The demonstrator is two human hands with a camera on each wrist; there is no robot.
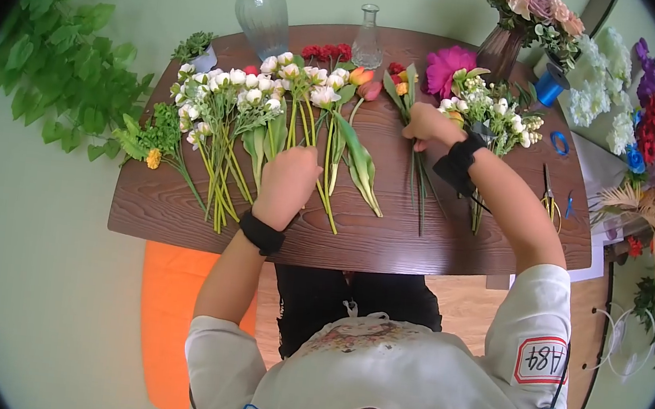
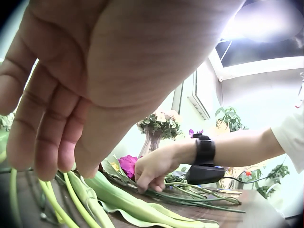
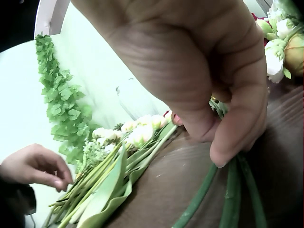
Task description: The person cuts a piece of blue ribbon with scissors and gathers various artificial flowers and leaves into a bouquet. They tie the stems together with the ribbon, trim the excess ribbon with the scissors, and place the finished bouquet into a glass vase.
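Observation:
My right hand pinches several dark green flower stems between thumb and fingers over the right-middle of the table. Their heads lie beyond the hand, near an orange bloom and a magenta peony. My left hand hovers low over yellow-green stems, its fingers loosely bent; in the left wrist view the fingertips hang right at the stems. Past it lie white flowers and orange-red tulips with broad leaves.
A ribbed glass vase and a small glass bottle stand at the back. Right of the hands are a white-flowered bunch, scissors, blue ribbon spool and a vase of roses. Yellow-flowered greenery lies left.

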